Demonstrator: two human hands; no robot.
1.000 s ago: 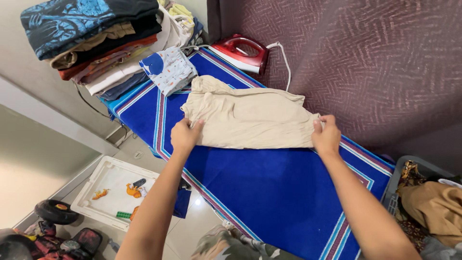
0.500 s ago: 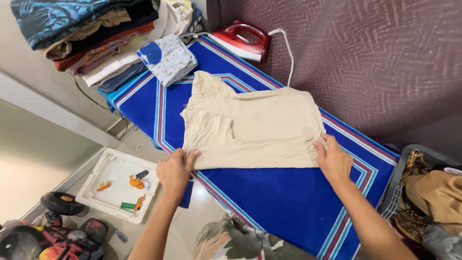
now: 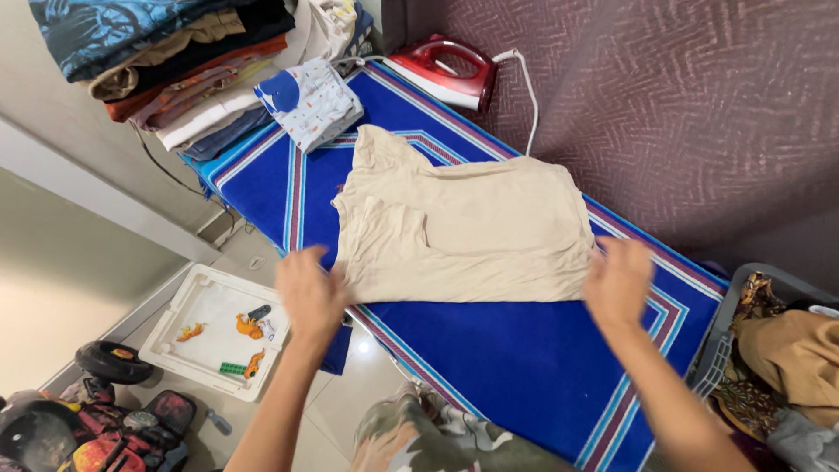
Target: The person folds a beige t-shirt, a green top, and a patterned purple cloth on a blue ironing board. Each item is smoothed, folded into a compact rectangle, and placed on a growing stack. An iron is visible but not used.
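Now: beige shirt [image 3: 463, 232] flat at frame centre on blue cloth [image 3: 489, 358] | left hand [image 3: 308, 293] open, blurred, at shirt's lower-left edge | right hand [image 3: 619, 281] open at lower-right corner | iron [image 3: 441, 74] top centre

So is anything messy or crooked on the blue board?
A little. The beige shirt lies askew, its top-left sleeve rumpled. The red iron sits at the board's far edge. Nothing looks spilled or broken.

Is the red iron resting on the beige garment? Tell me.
No, the red iron sits at the board's far end, apart from the beige garment.
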